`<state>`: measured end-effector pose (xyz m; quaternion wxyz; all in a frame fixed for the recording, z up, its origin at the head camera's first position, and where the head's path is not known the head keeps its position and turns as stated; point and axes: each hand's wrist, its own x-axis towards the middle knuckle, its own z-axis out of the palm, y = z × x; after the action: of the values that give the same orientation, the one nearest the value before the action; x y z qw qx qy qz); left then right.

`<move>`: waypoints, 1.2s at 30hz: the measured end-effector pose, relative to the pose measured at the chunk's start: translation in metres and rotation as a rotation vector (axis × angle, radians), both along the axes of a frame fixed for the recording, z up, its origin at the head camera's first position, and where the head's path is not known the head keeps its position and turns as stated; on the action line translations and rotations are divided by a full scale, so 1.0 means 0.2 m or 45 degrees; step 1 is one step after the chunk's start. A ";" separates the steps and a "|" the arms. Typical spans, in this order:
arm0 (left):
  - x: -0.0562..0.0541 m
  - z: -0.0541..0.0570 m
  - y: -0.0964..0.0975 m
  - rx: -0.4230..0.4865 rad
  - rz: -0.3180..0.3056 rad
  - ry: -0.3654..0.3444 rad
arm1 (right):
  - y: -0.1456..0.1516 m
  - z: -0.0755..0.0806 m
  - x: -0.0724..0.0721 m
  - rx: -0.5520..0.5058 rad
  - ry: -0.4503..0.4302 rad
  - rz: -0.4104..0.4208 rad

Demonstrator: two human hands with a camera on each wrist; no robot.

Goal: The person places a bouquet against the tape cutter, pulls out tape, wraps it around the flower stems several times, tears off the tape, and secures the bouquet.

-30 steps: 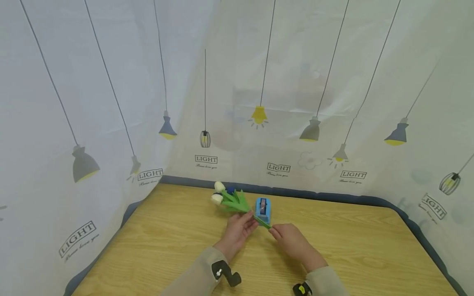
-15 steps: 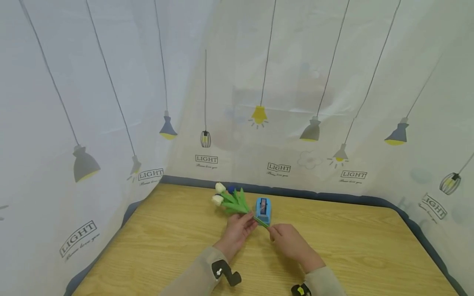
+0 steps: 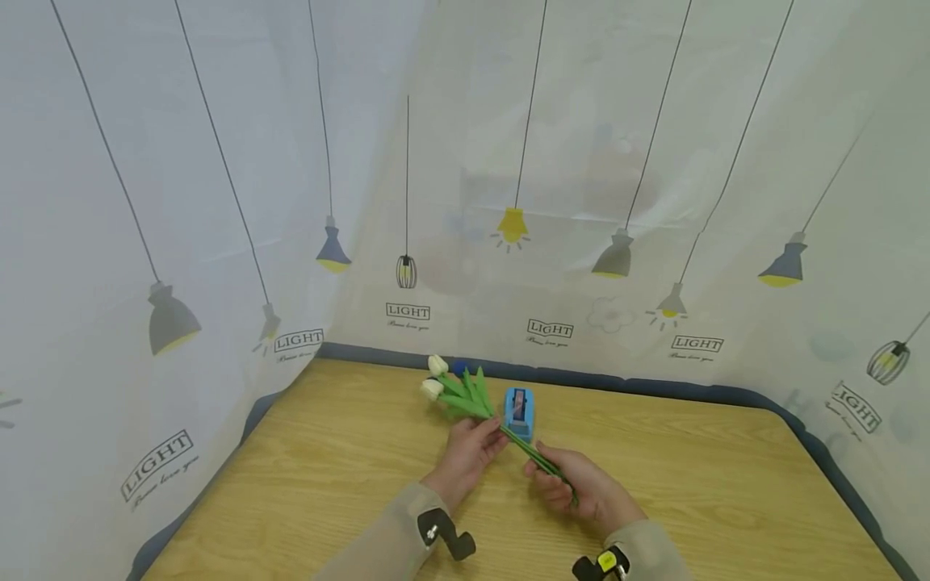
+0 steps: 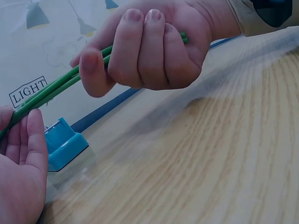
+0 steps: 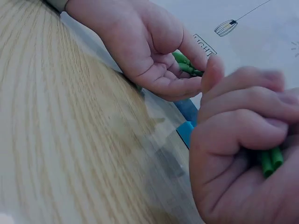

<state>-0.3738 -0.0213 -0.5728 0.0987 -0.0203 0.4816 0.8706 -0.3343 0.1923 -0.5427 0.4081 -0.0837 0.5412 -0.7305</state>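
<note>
A small bunch of tulips (image 3: 472,397), white and dark blue with green leaves, lies slanted across both hands in the head view. My left hand (image 3: 467,452) pinches the stems just below the leaves. Lower down, my right hand (image 3: 584,486) has its fingers curled round the stem ends. In the left wrist view the green stems (image 4: 56,87) run from one hand to the other, above the table. Cut stem ends (image 5: 272,161) poke out of the right fist in the right wrist view. Just beyond the stems stands a light blue tape dispenser (image 3: 519,413).
The wooden table (image 3: 690,476) has a dark blue padded edge (image 3: 654,387) along its back and sides. Behind it hangs a pale curtain (image 3: 465,161) printed with lamps. A black wrist mount (image 3: 445,532) is strapped on the left sleeve, another (image 3: 601,563) on the right.
The right hand has turned and shifted its hold: earlier its fingertips pinched the stems palm down, now the fingers curl round them and more stem shows. The left hand has barely moved.
</note>
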 end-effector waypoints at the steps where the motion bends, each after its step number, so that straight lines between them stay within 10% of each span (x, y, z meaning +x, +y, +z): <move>1: 0.00 0.00 0.00 0.002 -0.001 -0.001 | 0.00 0.00 0.00 -0.041 -0.029 0.026; 7: -0.01 -0.01 0.00 0.007 -0.004 -0.009 | 0.00 0.01 0.00 -0.003 -0.008 0.012; 21: 0.00 0.01 0.00 0.012 -0.041 -0.018 | -0.06 0.08 0.01 1.038 1.104 -0.114; 36: 0.00 0.00 -0.01 0.071 0.041 -0.015 | -0.07 0.09 0.03 1.370 1.557 -0.104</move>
<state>-0.3744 -0.0225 -0.5732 0.0881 -0.0303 0.4563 0.8849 -0.3288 0.1778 -0.5245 -0.0022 -0.2404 0.9477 -0.2100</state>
